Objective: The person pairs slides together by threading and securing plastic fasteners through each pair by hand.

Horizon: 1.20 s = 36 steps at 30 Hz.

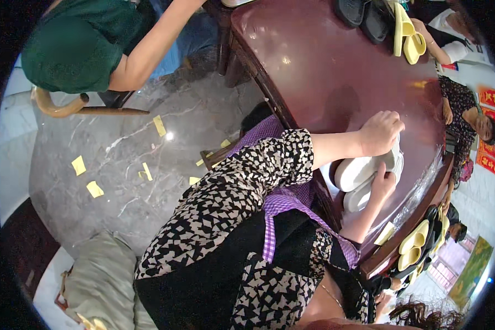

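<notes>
On the dark red table lies a pair of white shoes [353, 174], side by side near the edge closest to me. My left hand [380, 133] is held over the far end of the shoes, its fingers curled closed; what they pinch, if anything, is hidden. My right hand [383, 186] grips a white shoe from the near side, thumb along its upper edge and the other fingers partly out of sight. Patterned black-and-cream cloth covers my left arm [242, 181], and a purple checked apron [291, 201] shows beneath it.
The glossy table [313, 55] carries black slippers [368, 19] and yellow slippers [410, 38] at its far end. More yellow slippers [414, 242] are at lower right. A person in green [74, 49] sits at upper left. Yellow paper slips [95, 189] dot the floor.
</notes>
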Motion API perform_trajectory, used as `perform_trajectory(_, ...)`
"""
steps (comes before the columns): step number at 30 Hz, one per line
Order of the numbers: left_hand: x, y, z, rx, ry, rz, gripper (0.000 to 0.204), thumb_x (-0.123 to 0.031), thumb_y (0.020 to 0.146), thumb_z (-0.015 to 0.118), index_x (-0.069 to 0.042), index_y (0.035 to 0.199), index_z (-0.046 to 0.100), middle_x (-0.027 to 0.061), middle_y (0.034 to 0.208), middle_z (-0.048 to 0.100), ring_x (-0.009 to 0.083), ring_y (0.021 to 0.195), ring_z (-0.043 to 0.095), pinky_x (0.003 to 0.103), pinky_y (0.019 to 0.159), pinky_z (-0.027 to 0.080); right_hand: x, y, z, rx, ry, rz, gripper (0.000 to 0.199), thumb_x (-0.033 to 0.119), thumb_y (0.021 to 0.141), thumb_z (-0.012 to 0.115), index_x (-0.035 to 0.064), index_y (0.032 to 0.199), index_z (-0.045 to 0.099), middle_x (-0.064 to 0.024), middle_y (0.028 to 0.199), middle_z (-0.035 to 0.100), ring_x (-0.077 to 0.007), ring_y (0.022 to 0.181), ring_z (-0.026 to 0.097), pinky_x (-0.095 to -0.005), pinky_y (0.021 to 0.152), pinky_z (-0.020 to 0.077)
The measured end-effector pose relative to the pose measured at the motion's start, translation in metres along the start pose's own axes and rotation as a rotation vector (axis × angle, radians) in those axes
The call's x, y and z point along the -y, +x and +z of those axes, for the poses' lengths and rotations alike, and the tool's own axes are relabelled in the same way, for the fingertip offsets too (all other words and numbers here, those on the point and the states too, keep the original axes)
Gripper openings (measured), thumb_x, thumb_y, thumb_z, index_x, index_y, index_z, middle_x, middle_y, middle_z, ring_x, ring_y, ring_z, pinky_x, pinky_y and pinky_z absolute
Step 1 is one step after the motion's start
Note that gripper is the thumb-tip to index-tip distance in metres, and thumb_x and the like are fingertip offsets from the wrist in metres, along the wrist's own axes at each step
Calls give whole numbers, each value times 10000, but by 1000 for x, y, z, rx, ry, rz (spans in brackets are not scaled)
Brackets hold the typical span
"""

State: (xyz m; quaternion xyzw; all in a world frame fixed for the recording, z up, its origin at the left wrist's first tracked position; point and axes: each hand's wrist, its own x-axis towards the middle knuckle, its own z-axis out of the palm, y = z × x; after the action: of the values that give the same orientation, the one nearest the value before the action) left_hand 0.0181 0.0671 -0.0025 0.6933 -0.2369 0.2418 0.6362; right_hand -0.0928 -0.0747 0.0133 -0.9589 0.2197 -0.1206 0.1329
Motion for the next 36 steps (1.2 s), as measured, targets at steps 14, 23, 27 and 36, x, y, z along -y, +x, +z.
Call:
perform_trajectory(14,32,4,12,-32,-30,-106,135,40,733,506,-8,855,535,158,857,534,319,822,534,398,751,449,-38,13,-48,-222,-42,-103,269,196,820,568,-66,763,555,-221,704,539,-345,623,512,-409,588,423)
perform_trajectory(23,43,-4,8,-45,-11,-159,108,38,755,488,8,843,542,169,862,547,328,815,546,401,730,457,-122,-11,-114,-318,-86,-136,232,170,849,473,-29,893,583,-181,772,581,-274,739,566,-387,674,460)
perform_trajectory(27,41,0,-8,-31,60,-210,106,30,753,493,7,844,543,174,866,551,327,821,546,409,737,453,-169,-10,-142,-208,-283,7,232,180,854,466,-22,901,571,-175,803,566,-265,768,550,-381,637,443)
perform_trajectory(36,49,1,0,111,57,-224,154,-51,816,536,-19,952,600,156,910,607,290,881,589,366,783,464,-93,-52,-154,-198,153,95,229,76,744,515,-41,928,586,-194,802,597,-320,732,573,-379,670,448)
